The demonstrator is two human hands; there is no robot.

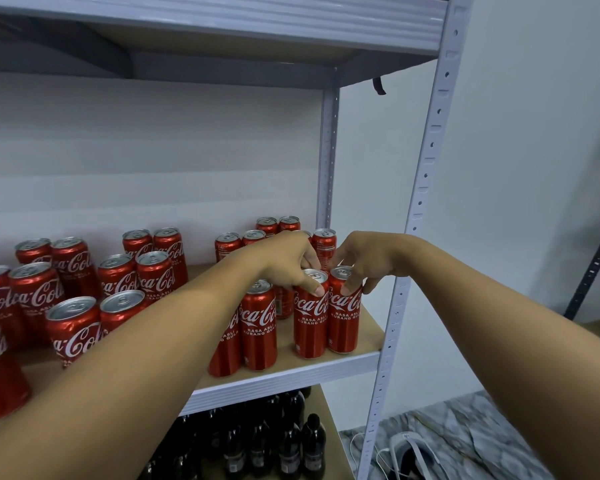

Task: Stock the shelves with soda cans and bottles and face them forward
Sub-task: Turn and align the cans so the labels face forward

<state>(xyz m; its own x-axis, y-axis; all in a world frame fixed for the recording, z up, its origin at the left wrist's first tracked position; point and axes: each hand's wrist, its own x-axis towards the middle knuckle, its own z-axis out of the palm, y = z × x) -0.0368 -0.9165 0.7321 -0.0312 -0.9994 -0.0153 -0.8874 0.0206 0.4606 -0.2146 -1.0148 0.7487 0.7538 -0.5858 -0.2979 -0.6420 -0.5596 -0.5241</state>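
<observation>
A grey metal shelving unit (426,168) filled the view, and its middle shelf (284,377) carried many red cola cans (73,327), all standing upright. Most of these cans stood to the left of the unit's right front post, in loose groups of two, with their white script logos turned forward. More cans (278,224) stood at the back of the same shelf, near the rear post. Below the middle shelf, a lower shelf (329,431) held dark bottles (313,441) standing close together.

At the front right corner of the middle shelf, just beside the front post, two cans stood touching each other. The left hand (291,261) reached from above over the left can of this pair (310,313); its fingers were curled down around the rim, and the thumb pressed on the front of the can near the top. The right hand (368,261) was in the same manner over the right can of this pair (343,311), its curled fingers pinching the rim and the thumb on the front. Both logos faced forward. Two other cans (258,323) stood just to the left of this pair, partly behind the left forearm.

On the marble-patterned floor (465,431), to the right of the post, lay a white device with a thin white cable (404,452).
</observation>
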